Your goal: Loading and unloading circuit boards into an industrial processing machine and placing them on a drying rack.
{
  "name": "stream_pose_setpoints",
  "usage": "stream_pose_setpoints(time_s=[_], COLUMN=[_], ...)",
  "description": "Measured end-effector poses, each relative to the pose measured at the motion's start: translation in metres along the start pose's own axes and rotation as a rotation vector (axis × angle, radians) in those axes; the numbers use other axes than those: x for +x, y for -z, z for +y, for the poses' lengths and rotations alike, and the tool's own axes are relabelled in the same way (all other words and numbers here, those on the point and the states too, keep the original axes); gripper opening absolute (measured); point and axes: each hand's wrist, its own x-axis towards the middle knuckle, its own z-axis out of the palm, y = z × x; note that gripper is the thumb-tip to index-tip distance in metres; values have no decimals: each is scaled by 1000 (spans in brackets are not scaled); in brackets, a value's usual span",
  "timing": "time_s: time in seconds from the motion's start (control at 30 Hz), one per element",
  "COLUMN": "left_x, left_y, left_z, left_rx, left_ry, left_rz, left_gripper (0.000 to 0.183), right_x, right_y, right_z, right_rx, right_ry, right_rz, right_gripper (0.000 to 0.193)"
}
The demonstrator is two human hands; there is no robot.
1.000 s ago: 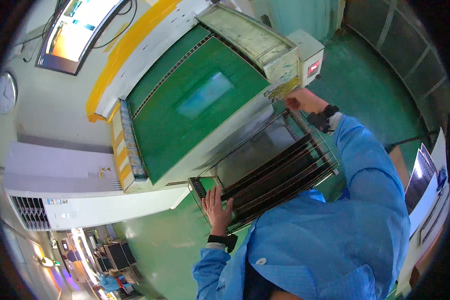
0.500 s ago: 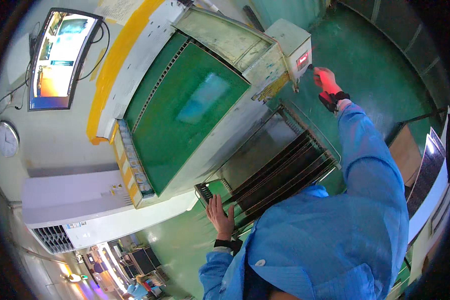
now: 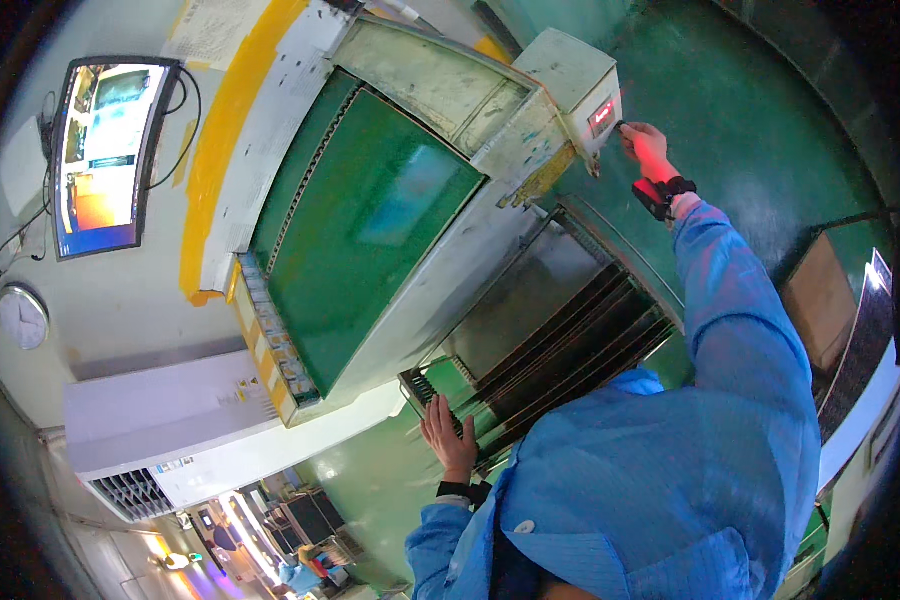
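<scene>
Right hand [image 3: 645,148] stretched far up to the small control box [image 3: 580,85], fingers narrowed, one fingertip at its red display [image 3: 602,113]; left hand [image 3: 450,438] flat, fingers spread, on the near corner of the dark slatted rack [image 3: 570,345]

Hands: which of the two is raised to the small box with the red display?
The right hand, arm stretched up to the grey box. The left hand lies flat on the rack edge below.
</scene>
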Motion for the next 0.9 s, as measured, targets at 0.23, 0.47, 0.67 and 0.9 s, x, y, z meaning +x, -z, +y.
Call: stream_pose_setpoints(time_s=[0.23, 0.47, 0.67, 0.9], left_x=[0, 0, 2, 2], left_y=[-1, -1, 1, 1], left_z=[0, -1, 2, 1], left_rx=[-9, -1, -17, -22], left_ry=[0, -18, -22, -22], left_rz=[-1, 4, 19, 24], left_gripper=[75, 75, 73, 73], right_x=[-9, -3, -2, -4], right_y=[-7, -5, -5, -1], right_z=[-4, 2, 3, 0], right_rx=[45, 93, 92, 13], right_ry=[-6, 25, -1, -24], right_rz=[11, -5, 22, 0], right_gripper=[21, 26, 23, 29])
